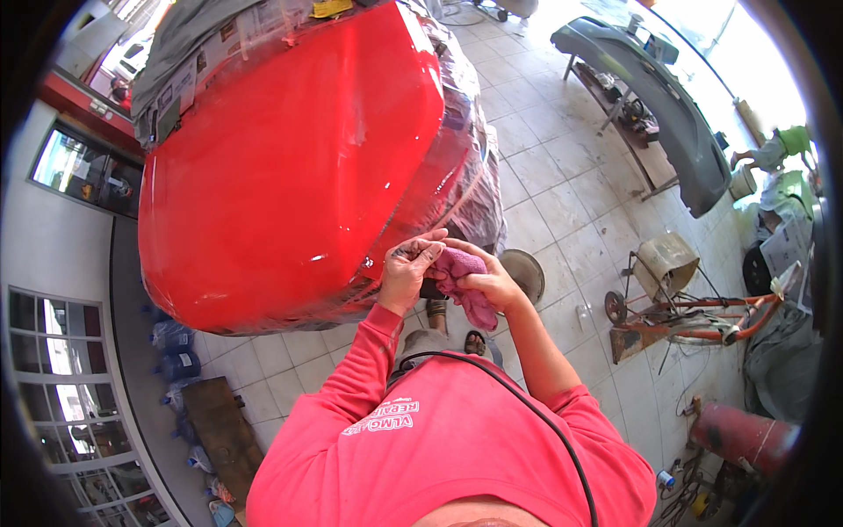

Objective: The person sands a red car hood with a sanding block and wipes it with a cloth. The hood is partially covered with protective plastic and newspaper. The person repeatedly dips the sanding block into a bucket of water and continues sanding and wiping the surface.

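A bunched pink-purple cloth [467, 283] is gripped in my right hand [497, 283], with its lower end hanging below the fingers. Close beside it, my left hand [407, 274] has thumb and fingers pinched together; whatever they hold, if anything, is too small to make out. The fingertips of both hands meet or nearly meet at the cloth's top. Beyond them lies a glossy red car hood [263, 202], its near right corner just ahead of my left hand. Crinkled masking sheet [479, 206] covers the car along the hood's right side.
On the right, a grey bumper [650, 105] rests on a stand. An orange-framed trolley [720, 316] and a red cylinder [742, 437] are nearer. A round metal lid or stool top [522, 275] is just past my right hand. Bagged bottles [174, 338] line the left wall.
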